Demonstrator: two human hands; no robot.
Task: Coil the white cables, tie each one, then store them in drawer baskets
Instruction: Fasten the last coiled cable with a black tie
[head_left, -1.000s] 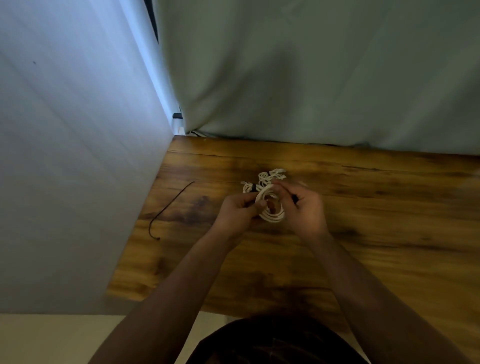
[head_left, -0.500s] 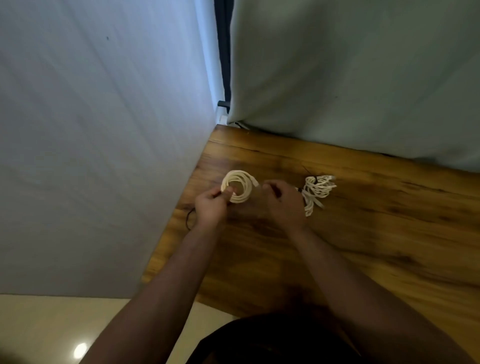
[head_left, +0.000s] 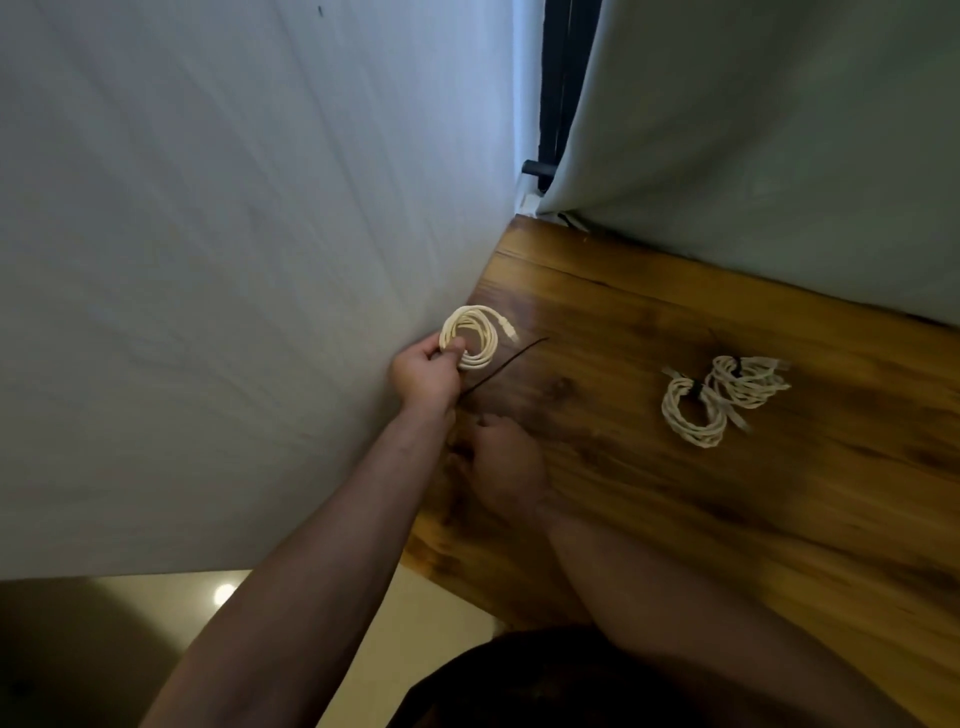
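Observation:
My left hand (head_left: 426, 374) grips a coiled white cable (head_left: 470, 338) by its lower edge, holding it above the left edge of the wooden table (head_left: 701, 530). A thin black tie (head_left: 511, 358) lies slanted on the wood just right of that coil; its lower end runs behind my left wrist. Below the left hand, my right hand (head_left: 506, 462) is down on the table near the tie's lower end, fingers bent toward the table edge. Whether it holds the tie is hidden. Two tied white cable coils (head_left: 722, 400) lie together further right.
A pale wall panel (head_left: 234, 260) stands right against the table's left edge. A light curtain (head_left: 779, 156) hangs along the far edge. Beige floor (head_left: 291, 597) shows below the table's near left corner.
The view swung left. My left hand carried the coil leftward to the table edge, away from the tied coils. My right hand let go of the coil and dropped toward the black tie.

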